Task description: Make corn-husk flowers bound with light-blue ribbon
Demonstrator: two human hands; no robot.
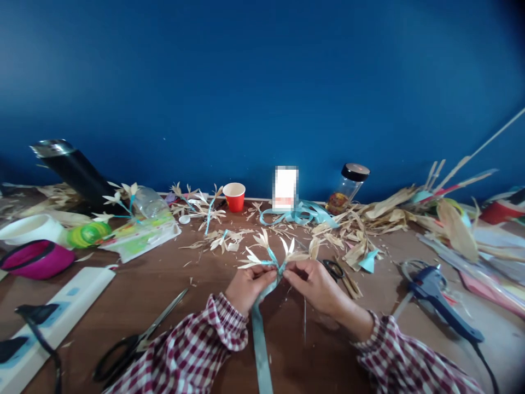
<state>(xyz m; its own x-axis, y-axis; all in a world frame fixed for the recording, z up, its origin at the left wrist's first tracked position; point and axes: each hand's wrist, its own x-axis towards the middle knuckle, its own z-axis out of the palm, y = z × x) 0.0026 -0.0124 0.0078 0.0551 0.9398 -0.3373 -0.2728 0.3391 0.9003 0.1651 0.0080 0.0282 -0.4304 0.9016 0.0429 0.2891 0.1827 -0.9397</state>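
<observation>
Between my two hands, at the middle of the table, is a small spray of husk flowers (289,253) with pale pointed petals and stems wrapped in light blue. My left hand (253,284) is closed, thumb and fingers pinching the stem where the wrapping sits. On the other side my right hand (314,287) pinches at the same joint, its fingertips close to the left ones. A light blue ribbon (261,334) runs from the pinched stems down toward me, its far end out of view. Exactly which fingers hold ribbon and which hold stem is hidden.
Black-handled scissors (123,350) lie left of my sleeve, beside a white power strip (61,323). A blue glue gun (445,306) with a cord rests at right. Behind stand a red paper cup (235,200), a glass jar (346,189), blue ribbon loops (307,214) and scattered husks (385,210).
</observation>
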